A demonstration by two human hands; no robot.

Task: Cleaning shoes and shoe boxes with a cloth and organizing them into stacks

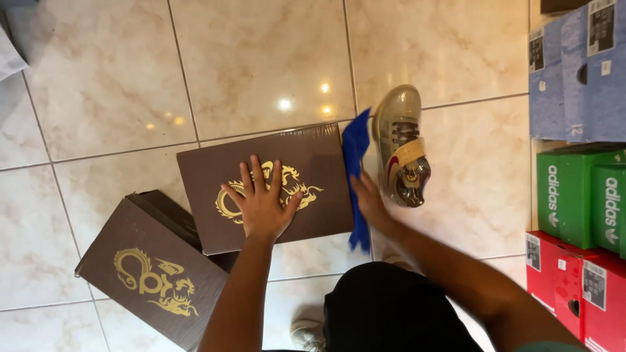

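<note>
On the floor, the brown box lies under the flat, spread left hand. Right hand grips a blue cloth at its edge, beside the shoe. A push could slide the box on glossy tile or tip that shoe.

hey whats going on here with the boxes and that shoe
A person crouches over a tiled floor. Their left hand lies flat, fingers spread, on a brown box lid with a gold dragon print. Their right hand touches a blue cloth beside a gold sneaker lying on the floor. A second brown box sits to the left, and blue, green and red shoe boxes are stacked at the right edge.
</note>
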